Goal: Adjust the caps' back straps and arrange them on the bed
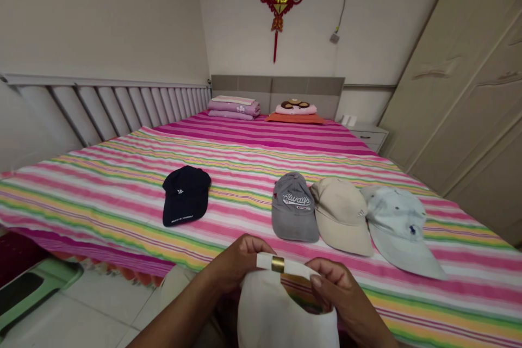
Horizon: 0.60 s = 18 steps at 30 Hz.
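A white baseball cap [281,312] is held low in front of me, its back strap and brass-coloured buckle [278,265] turned up and away. My left hand [238,261] pinches the strap's left end. On the other side, my right hand [338,288] grips the strap near the right edge of the back opening. Beyond my hands, a grey cap [294,212], a beige cap [342,215] and a pale blue cap [402,225] lie in a touching row on the bed. A navy cap [185,196] lies apart, to the left.
The bed's striped sheet [244,168] spreads under the caps. Folded bedding [234,109] and a pink pillow stack [296,111] sit by the headboard [277,89]. A white rail [110,111] runs along the left, a wardrobe [460,87] stands right, and a green stool [36,293] is lower left.
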Each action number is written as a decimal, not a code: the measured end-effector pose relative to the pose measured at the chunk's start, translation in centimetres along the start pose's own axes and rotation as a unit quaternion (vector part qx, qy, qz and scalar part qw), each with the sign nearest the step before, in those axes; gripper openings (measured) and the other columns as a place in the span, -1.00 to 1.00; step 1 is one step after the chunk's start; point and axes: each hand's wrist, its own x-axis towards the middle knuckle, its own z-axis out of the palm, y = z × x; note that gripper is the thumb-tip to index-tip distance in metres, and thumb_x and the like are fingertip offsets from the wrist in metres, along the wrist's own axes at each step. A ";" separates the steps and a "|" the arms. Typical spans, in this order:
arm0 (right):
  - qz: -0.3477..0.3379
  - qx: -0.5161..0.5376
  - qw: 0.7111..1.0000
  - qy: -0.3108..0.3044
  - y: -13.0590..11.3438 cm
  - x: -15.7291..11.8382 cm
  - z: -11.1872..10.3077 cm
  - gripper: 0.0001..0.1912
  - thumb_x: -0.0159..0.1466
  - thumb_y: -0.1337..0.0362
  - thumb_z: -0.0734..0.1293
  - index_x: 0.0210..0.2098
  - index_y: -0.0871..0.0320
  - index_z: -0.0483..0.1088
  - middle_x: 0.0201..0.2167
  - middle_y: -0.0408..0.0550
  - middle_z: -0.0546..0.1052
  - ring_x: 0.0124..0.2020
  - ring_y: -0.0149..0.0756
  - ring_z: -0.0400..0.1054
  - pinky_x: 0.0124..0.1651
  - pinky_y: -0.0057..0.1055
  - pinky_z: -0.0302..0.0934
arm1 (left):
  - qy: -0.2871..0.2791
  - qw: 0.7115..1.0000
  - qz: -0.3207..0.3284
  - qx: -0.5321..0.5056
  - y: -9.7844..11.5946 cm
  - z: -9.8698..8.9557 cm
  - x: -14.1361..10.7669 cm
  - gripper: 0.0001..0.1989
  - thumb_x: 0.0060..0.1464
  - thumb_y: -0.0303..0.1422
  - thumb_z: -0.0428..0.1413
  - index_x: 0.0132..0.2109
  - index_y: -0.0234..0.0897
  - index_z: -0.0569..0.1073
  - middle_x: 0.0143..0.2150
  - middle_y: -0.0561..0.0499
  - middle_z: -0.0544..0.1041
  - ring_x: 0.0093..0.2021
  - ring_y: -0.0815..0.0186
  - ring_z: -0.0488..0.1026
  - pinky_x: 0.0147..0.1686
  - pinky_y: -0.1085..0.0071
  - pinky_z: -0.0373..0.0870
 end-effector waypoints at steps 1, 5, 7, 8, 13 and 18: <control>-0.004 0.001 1.000 0.006 0.0 0.0 0.1 -0.70 -0.04 0.10 0.41 -0.54 0.24 0.38 -0.73 -0.24 0.25 -0.69 -0.59 -0.04 -0.63 -0.59 -0.19 | 0.008 1.000 0.000 -0.006 -0.1 0.1 0.0 -0.83 -0.37 -0.39 0.27 -0.52 -0.40 0.51 -0.59 -0.02 0.50 -0.64 0.44 0.33 -0.60 0.53 0.21; -0.037 0.052 0.998 0.017 0.3 0.1 0.2 -0.72 0.02 0.15 0.39 -0.61 0.22 0.30 -0.79 -0.30 0.15 -0.71 -0.59 -0.11 -0.63 -0.58 -0.23 | 0.031 0.999 -0.008 0.000 -0.8 0.3 0.4 -0.83 -0.41 -0.41 0.28 -0.56 -0.40 0.48 -0.66 0.01 0.46 -0.69 0.46 0.29 -0.66 0.53 0.17; -0.055 0.105 0.993 0.027 0.4 0.2 0.1 -0.73 0.04 0.17 0.38 -0.62 0.20 0.27 -0.78 -0.29 0.16 -0.70 -0.57 -0.06 -0.61 -0.57 -0.16 | 0.049 0.999 -0.004 -0.017 -0.9 0.2 0.5 -0.82 -0.40 -0.41 0.28 -0.57 -0.39 0.45 -0.70 0.06 0.42 -0.72 0.48 0.25 -0.69 0.55 0.12; -0.060 0.122 0.990 0.036 0.5 0.4 0.1 -0.73 0.04 0.18 0.38 -0.61 0.19 0.26 -0.76 -0.28 0.19 -0.68 -0.55 -0.02 -0.59 -0.57 -0.11 | 0.055 0.998 0.000 -0.035 -0.9 0.0 0.5 -0.82 -0.39 -0.41 0.27 -0.58 -0.38 0.42 -0.71 0.08 0.39 -0.73 0.49 0.23 -0.70 0.56 0.10; -0.015 0.086 0.994 0.066 0.6 1.3 -0.3 -0.75 0.03 0.15 0.39 -0.55 0.19 0.31 -0.66 -0.22 0.37 -0.65 -0.51 0.15 -0.56 -0.56 0.02 | 0.015 0.990 0.085 -0.109 0.3 -2.3 0.0 -0.77 -0.35 -0.35 0.27 -0.58 -0.38 0.37 -0.68 0.08 0.37 -0.69 0.50 0.24 -0.67 0.57 0.12; 0.027 0.069 0.991 0.114 2.2 2.6 -1.4 -0.58 -0.01 0.01 0.37 -0.26 0.18 0.39 -0.29 0.00 0.52 -0.29 -0.25 0.39 -0.25 -0.35 0.24 | 0.048 0.958 0.239 -0.149 4.7 -5.5 -1.0 -0.78 -0.19 -0.33 0.19 -0.54 -0.32 0.30 -0.67 0.14 0.30 -0.68 0.50 0.23 -0.69 0.57 0.14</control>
